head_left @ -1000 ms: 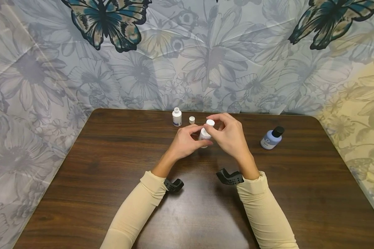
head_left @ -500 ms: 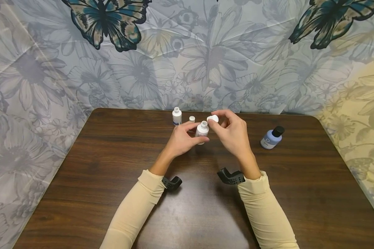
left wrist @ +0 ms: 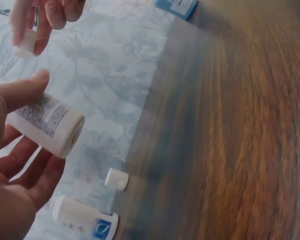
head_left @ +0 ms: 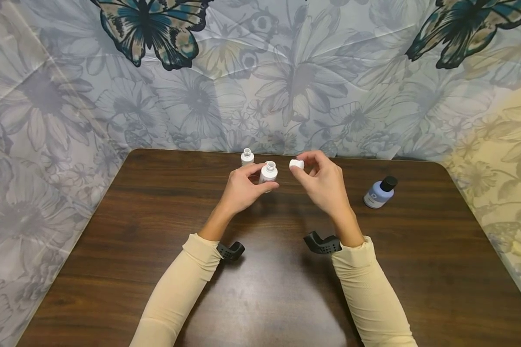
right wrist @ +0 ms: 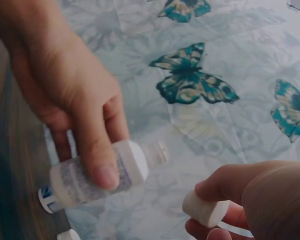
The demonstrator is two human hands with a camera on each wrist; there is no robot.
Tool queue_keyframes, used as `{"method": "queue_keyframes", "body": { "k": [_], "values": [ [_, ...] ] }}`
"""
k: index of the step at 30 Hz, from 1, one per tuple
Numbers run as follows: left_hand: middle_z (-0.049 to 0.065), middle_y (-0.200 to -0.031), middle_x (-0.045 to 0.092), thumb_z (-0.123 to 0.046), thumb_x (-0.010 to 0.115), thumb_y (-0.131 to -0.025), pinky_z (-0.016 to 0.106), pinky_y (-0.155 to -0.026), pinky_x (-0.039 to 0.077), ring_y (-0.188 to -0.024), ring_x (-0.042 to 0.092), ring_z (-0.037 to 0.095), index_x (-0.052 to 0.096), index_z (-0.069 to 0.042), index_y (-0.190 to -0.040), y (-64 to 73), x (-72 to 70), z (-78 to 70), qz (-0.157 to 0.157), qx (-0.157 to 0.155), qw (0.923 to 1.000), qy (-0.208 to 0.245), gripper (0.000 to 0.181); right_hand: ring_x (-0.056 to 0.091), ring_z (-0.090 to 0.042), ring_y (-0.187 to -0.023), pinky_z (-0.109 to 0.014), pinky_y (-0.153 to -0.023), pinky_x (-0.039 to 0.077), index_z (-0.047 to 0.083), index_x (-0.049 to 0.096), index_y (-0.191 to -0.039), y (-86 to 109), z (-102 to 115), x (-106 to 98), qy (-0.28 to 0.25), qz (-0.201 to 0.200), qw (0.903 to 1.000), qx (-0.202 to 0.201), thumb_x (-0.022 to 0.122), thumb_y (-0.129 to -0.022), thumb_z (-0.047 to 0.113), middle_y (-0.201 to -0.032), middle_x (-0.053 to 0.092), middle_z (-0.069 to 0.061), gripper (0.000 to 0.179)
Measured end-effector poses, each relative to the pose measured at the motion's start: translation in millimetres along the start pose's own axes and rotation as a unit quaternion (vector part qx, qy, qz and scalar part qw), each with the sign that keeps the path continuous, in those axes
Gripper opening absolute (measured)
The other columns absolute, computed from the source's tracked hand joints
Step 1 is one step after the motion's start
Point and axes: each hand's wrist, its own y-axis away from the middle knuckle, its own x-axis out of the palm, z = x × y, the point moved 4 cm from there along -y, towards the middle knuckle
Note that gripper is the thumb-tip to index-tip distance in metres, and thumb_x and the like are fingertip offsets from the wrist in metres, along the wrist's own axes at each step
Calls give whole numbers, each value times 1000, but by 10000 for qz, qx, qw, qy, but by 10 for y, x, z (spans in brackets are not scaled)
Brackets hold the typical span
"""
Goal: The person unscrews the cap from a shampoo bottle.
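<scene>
Left hand (head_left: 241, 189) grips an uncapped white bottle (head_left: 268, 174), right hand (head_left: 327, 185) pinches a white cap (head_left: 297, 164)

A floral cloth (head_left: 295, 96) with butterflies hangs behind a dark wooden table (head_left: 260, 299). Two pale yellow sleeves (head_left: 175, 286) reach in over it.

The left hand is parted only as wide as the bottle's body: thumb along one side, fingers round the other. The right hand is drawn in tighter, thumb and fingertips closed on the cap, which is just beside the bottle's neck and apart from it.

A blue bottle (head_left: 378, 193) with a black top stands on the table, well to the right of both hands. The gripped bottle is held up near the table's far edge, its neck bare. Just beyond the left hand stands a second white bottle (head_left: 247, 157), also uncapped. Smallest of all, a loose cap (left wrist: 117, 179) rests near that second bottle, seen in the left wrist view.
</scene>
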Motion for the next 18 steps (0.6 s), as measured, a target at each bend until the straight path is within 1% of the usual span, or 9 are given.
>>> {"method": "queue_keyframes", "body": {
  "k": [2, 5, 7, 8, 10, 12, 14, 17, 18],
  "values": [
    [5, -109, 76, -25, 92, -76, 35, -88, 60, -96, 71, 19, 75, -12, -119, -5, -54, 11, -141, -9, 9999, -89, 48, 48, -11, -59, -22, -57, 39, 10, 68, -112, -9, 0, 37, 62, 116, 9999, 26, 76, -90, 20, -85, 68, -7, 25],
    [6, -112, 75, -24, 92, -76, 40, -90, 59, -98, 70, 23, 75, -10, -119, -13, -134, 31, -311, -4, 9994, -171, 49, 49, -14, -61, -26, -59, 41, 6, 65, -120, -27, 8, 112, 85, 413, 9991, -17, 73, -92, 17, -98, 69, -11, 30],
    [7, -112, 75, -24, 92, -76, 41, -89, 59, -97, 69, 24, 75, -10, -121, -14, -184, 43, -388, -39, 9987, -314, 50, 51, -19, -68, -30, -66, 44, 4, 63, -126, -44, 6, 172, 159, 657, 9976, -121, 70, -95, 17, -110, 67, -15, 35],
    [7, -111, 75, -25, 92, -76, 41, -88, 59, -96, 69, 25, 74, -9, -121, -15, -206, 50, -413, -68, 9984, -390, 51, 55, -23, -75, -34, -71, 47, 2, 62, -130, -56, 0, 203, 197, 780, 9966, -192, 69, -97, 17, -117, 66, -17, 36],
    [7, -110, 75, -26, 91, -76, 40, -86, 59, -94, 70, 24, 73, -9, -123, -17, -248, 66, -450, -150, 9973, -558, 53, 59, -29, -92, -42, -82, 49, 1, 61, -133, -83, -17, 265, 337, 1003, 9938, -334, 66, -100, 18, -125, 63, -19, 38],
    [7, -110, 75, -27, 91, -77, 38, -86, 60, -94, 71, 23, 72, -9, -126, -19, -286, 84, -465, -250, 9963, -678, 55, 58, -32, -102, -46, -90, 48, 1, 62, -134, -113, -50, 323, 535, 1151, 9911, -411, 64, -102, 22, -124, 62, -20, 38],
    [8, -112, 75, -26, 90, -78, 37, -86, 60, -94, 71, 24, 72, -8, -126, -26, -320, 100, -473, -309, 9957, -736, 55, 56, -32, -107, -46, -92, 47, 2, 64, -132, -147, -82, 373, 691, 1250, 9889, -413, 63, -102, 25, -120, 62, -19, 38],
    [10, -112, 75, -25, 90, -78, 38, -86, 60, -95, 72, 25, 71, -7, -127, -39, -370, 117, -501, -370, 9948, -808, 56, 53, -29, -97, -42, -83, 45, 5, 67, -129, -202, -133, 435, 862, 1352, 9865, -322, 65, -101, 27, -109, 61, -16, 36],
    [10, -112, 75, -24, 91, -78, 38, -86, 59, -95, 71, 25, 71, -7, -126, -45, -386, 123, -521, -393, 9943, -845, 55, 52, -28, -97, -41, -83, 44, 6, 68, -128, -222, -148, 454, 900, 1396, 9857, -293, 66, -101, 27, -106, 61, -15, 35]
  ]
}}
